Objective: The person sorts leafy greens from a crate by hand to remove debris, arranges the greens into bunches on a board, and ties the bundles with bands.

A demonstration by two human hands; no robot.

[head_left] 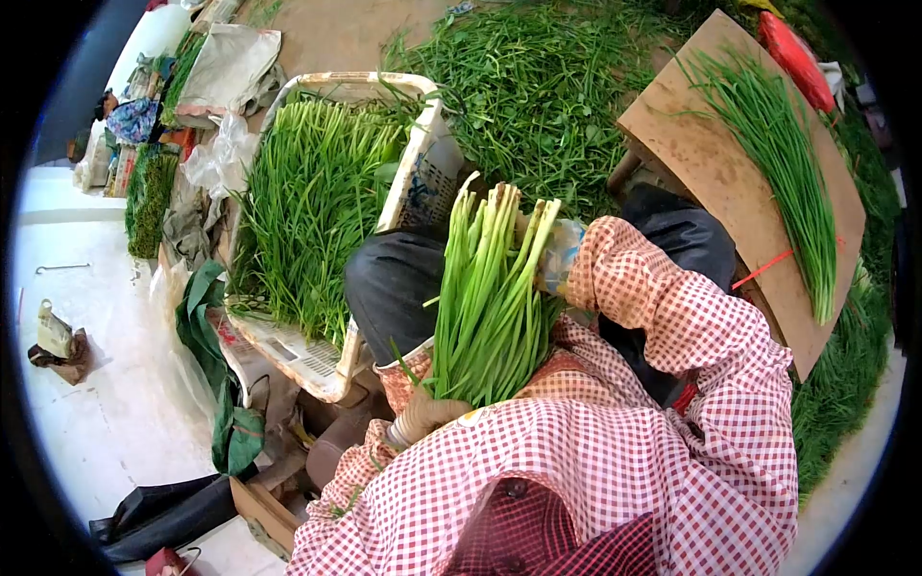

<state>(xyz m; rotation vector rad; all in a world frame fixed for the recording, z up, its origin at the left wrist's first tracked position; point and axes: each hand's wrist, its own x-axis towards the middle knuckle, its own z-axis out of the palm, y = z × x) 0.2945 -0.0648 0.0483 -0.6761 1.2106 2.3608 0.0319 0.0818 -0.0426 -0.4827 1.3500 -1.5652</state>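
A thick bundle of flat green leaves with pale, blunt-cut stems [495, 307] stands almost upright in front of the person's chest, stem ends upward and leafy ends at the lap; the left hand [425, 415], in a pale beige covering, is closed on its lower left side, thumb side showing and the rest tucked under the leaves; the right hand [559, 255], bluish-grey at the wrist, reaches in from the other side just below the stem ends, and because the stems hide its fingers I cannot tell how tightly they are pressed together.

The person wears a red-and-white checked cotton smock [595, 461] with long sleeves; dark, smooth trousers [392, 288] show at both knees, one on either side of the bundle. Just beyond the left knee sits a white plastic crate with a perforated wall and grubby rim [411, 163]; it is packed with upright-looking green leaves [312, 202], their paler ends toward the far side; past it, a loose heap of green cuttings [538, 96] covers the ground.

To the right, a flat brown board [691, 125] carries a long, slim bunch of dark green leaves [783, 182], with a thin red strip [764, 268] near its lower part; a shiny red bag [795, 62] lies by the board's far edge; a crumpled dark green cloth [204, 307] hangs near the crate's left side.
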